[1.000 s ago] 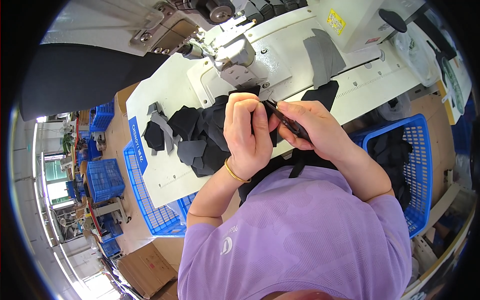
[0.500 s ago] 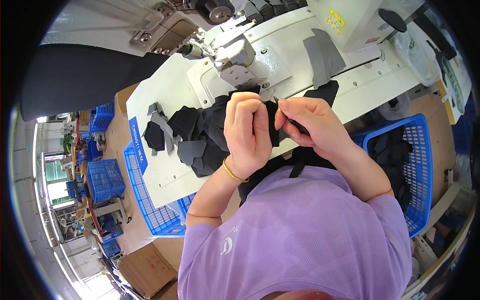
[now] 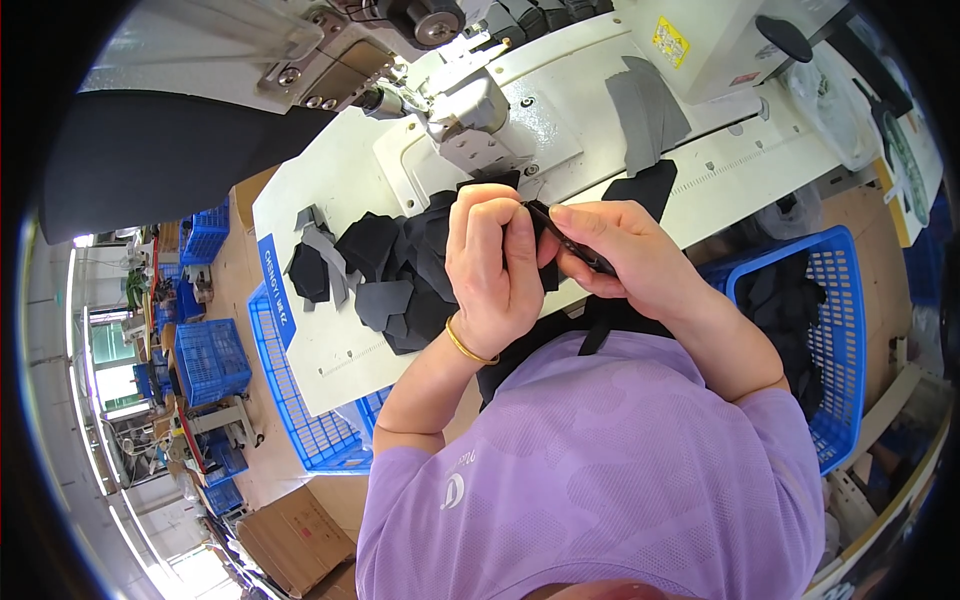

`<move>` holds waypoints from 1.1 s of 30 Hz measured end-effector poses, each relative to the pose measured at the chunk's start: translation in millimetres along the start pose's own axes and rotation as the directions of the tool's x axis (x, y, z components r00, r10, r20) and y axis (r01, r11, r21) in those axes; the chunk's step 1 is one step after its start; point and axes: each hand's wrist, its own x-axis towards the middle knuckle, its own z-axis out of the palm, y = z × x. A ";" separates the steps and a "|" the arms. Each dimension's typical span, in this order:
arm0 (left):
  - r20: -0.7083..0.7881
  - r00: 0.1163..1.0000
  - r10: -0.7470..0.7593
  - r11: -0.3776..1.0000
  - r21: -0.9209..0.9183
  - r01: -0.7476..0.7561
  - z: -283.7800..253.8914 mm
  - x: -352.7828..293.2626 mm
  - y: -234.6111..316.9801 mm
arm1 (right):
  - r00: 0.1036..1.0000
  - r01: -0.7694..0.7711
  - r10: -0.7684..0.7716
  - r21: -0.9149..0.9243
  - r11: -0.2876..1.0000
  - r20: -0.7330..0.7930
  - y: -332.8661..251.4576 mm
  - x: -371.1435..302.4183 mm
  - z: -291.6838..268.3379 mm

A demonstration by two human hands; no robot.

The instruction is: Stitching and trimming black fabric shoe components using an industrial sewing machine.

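Tool (image 3: 588, 255), slim and black, sits clamped between thumb and fingers of the right hand (image 3: 635, 250); I see its far end at the left hand (image 3: 495, 265)'s fingertips. Left hand is curled closed; I can't tell what its pinch holds. Black fabric (image 3: 549, 278) shows just beside it, between the hands. Hands are close together over the near edge of the white table (image 3: 310, 190), in front of the sewing machine (image 3: 480, 110). Dark fabric pile (image 3: 400, 255) lies left of them. Off to their right I've got a gray piece (image 3: 645, 115) beside the machine, plus a blue basket (image 3: 790, 245) with dark fabric inside.
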 end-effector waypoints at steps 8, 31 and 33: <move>0.016 0.999 0.048 0.998 0.037 -0.049 -0.1 0.0 -1.9 | 1.000 -0.025 0.025 0.062 0.998 -0.006 1.0 0.0 1.0; 0.157 0.836 0.526 0.765 0.343 -0.546 -5.9 0.0 -15.5 | 0.987 -0.162 0.152 0.221 0.962 0.059 3.5 -2.7 -4.4; 0.169 0.821 0.545 0.750 0.340 -0.568 -5.7 -2.9 -13.3 | 0.993 -0.114 0.106 0.179 0.977 0.054 4.1 -2.7 -7.8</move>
